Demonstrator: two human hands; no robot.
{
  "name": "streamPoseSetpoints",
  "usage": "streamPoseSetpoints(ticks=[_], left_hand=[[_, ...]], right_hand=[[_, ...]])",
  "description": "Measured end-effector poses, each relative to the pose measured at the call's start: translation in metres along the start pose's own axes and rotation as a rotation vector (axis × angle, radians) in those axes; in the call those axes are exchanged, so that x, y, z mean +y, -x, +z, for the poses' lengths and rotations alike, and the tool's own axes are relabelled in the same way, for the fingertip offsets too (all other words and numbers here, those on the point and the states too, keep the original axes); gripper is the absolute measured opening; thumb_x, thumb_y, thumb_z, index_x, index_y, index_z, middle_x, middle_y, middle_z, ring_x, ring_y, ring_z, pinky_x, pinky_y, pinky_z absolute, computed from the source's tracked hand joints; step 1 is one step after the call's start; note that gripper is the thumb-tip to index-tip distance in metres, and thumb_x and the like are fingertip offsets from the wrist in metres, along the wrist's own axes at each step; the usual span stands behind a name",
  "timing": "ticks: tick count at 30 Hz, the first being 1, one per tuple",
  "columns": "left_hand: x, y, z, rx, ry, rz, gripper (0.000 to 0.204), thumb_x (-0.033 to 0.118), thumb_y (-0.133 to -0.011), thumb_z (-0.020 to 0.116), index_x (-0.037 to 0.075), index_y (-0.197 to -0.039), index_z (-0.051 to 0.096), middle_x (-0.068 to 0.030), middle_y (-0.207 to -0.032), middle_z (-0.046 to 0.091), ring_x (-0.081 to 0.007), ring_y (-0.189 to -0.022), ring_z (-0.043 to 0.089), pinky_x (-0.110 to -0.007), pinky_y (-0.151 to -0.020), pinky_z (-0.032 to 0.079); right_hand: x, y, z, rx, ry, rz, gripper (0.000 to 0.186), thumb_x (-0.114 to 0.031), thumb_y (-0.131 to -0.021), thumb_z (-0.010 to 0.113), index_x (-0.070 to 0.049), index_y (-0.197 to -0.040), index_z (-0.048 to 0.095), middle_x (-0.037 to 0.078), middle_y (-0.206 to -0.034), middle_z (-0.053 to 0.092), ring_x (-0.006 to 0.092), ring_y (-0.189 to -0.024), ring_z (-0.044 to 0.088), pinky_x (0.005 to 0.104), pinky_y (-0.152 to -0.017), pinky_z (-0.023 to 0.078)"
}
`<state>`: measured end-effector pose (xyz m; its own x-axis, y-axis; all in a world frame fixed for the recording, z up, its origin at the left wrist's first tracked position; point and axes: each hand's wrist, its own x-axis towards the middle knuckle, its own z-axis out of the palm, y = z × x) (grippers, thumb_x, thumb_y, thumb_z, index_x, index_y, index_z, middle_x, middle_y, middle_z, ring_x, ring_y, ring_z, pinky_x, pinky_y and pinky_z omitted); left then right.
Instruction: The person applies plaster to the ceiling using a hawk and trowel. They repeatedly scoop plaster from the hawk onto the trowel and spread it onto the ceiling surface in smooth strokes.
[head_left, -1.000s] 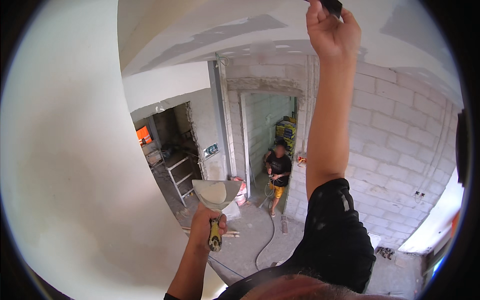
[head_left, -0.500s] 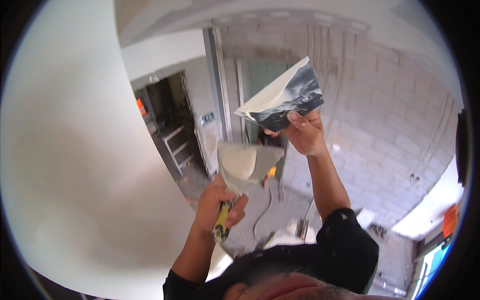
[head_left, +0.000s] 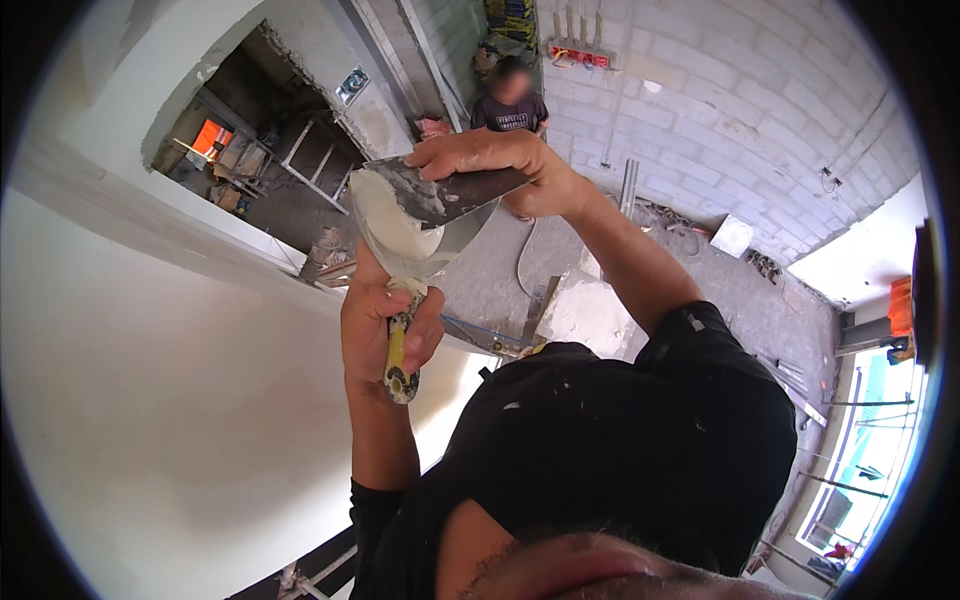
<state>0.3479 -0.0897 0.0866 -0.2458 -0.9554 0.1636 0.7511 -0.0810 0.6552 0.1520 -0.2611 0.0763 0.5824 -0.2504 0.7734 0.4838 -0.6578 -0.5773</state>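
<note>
My left hand is wrapped round the yellow and black handle of a wide putty knife, its blade pointing up and away from me. A thick mound of creamy white filler lies on that blade. With its fingers over the back edge, my right hand grips a dark flat spreader blade. The spreader is tilted and lies across the putty knife's blade, touching or nearly touching the filler. White smears mark its dark face.
A smooth pale wall curves close on my left. Beyond stands a person in a dark shirt, near a block wall. A white-smeared board lies on the floor. Past a rough opening, a metal frame stands.
My right hand has lowered the spreader from high on the right onto the putty knife's blade. The putty knife has shifted left and up. The view has tilted down, showing more floor.
</note>
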Motion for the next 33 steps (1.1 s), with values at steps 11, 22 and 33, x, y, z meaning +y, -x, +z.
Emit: streamPoseSetpoints(ticks=[11, 22, 33], left_hand=[[0.008, 0.018, 0.011, 0.171, -0.111, 0.081, 0.079, 0.003, -0.080, 0.055, 0.013, -0.153, 0.026, -0.0262, -0.130, 0.055, -0.0169, -0.042, 0.047, -0.024, -0.026, 0.038], [0.024, -0.040, -0.026, 0.255, -0.326, -0.013, 0.085, 0.003, -0.079, 0.049, 0.021, -0.156, 0.019, -0.0182, -0.112, 0.059, -0.0148, -0.045, 0.045, -0.026, -0.033, 0.038], [-0.010, -0.014, -0.032, 0.455, -0.331, 0.091, 0.084, 0.003, -0.078, 0.047, 0.019, -0.156, 0.020, -0.0165, -0.115, 0.057, -0.0142, -0.045, 0.042, -0.026, -0.034, 0.037]], right_hand=[[0.053, 0.014, -0.003, 0.037, 0.299, 0.094, 0.048, 0.014, -0.083, 0.056, -0.002, -0.128, 0.064, 0.017, -0.128, 0.068, 0.0310, -0.124, 0.062, 0.0353, -0.109, 0.044], [0.042, -0.229, -0.090, 0.595, -0.740, 0.054, 0.033, -0.015, -0.097, 0.055, 0.001, -0.126, 0.052, 0.015, -0.123, 0.064, 0.0305, -0.113, 0.065, 0.0511, -0.097, 0.053], [0.023, -0.481, -0.024, 0.411, -1.049, -0.170, 0.030, -0.006, -0.095, 0.042, 0.012, -0.118, 0.045, 0.026, -0.115, 0.060, 0.0387, -0.102, 0.066, 0.0543, -0.090, 0.061]])
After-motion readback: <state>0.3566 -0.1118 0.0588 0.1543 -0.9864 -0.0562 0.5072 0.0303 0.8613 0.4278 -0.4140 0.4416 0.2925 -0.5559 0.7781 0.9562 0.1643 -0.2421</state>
